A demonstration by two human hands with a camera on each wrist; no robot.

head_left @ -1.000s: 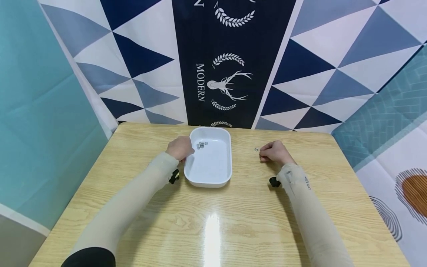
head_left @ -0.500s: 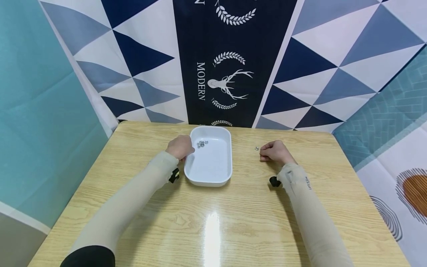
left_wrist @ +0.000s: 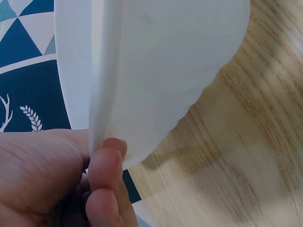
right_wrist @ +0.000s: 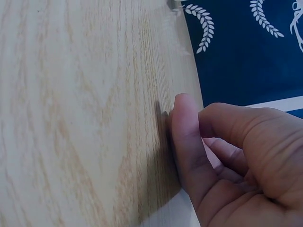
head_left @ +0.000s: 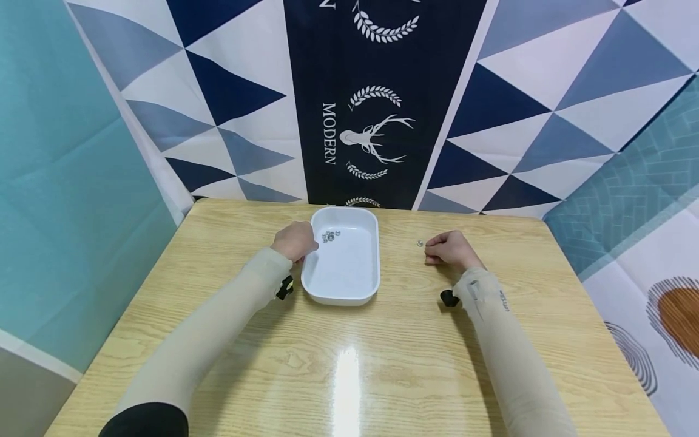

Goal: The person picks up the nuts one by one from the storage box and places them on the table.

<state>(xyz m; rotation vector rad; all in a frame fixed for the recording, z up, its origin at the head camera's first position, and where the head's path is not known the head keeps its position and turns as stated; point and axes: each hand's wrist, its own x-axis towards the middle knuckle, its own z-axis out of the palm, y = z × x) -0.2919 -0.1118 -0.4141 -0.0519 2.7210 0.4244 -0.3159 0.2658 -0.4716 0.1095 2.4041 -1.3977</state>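
Note:
A white plastic tray (head_left: pixel 345 267) stands on the table, with several small silvery round pieces (head_left: pixel 329 236) gathered at its far left inside. My left hand (head_left: pixel 295 241) grips the tray's left wall; in the left wrist view the fingers (left_wrist: pixel 107 163) curl against its outer side below the rim. To the right of the tray, my right hand (head_left: pixel 450 249) is low at the tabletop, thumb (right_wrist: pixel 185 127) and index finger close together. One more small silvery piece (head_left: pixel 420 243) lies just left of those fingertips. Whether anything is between them is hidden.
The light wooden table (head_left: pixel 273 364) extends around the tray and both hands. A patterned cloth backdrop (head_left: pixel 240 97) rises at the table's far edge. Black wrist-worn devices (head_left: pixel 449 298) sit under the sleeves.

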